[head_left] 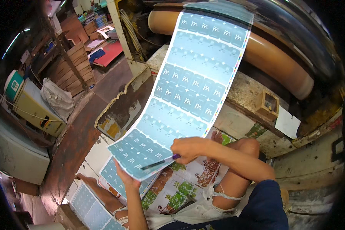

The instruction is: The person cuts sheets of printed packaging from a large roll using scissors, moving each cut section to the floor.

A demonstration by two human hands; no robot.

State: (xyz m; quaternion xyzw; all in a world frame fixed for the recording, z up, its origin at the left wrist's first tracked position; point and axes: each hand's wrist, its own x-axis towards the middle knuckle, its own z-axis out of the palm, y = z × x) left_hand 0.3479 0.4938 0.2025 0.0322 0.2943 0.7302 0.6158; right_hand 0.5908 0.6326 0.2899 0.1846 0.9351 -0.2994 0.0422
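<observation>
A long printed sheet, pale blue and teal with rows of rounded panels and a strip of colour marks along one edge, hangs from the machine's rollers toward my lap. My left hand grips its lower edge, with the thumb on the near side. In my closed right hand is a slim tool with a purple grip and a long dark flat blade. The blade lies over the sheet's lower end; whether it touches the sheet I cannot tell. Beneath, a similar printed sheet rests by my left leg.
A brown roller runs across the machine at the top. On its ledge sit a small wooden box and a white paper. More blue printed sheets lie lower left. Picture-printed paper spreads between my legs.
</observation>
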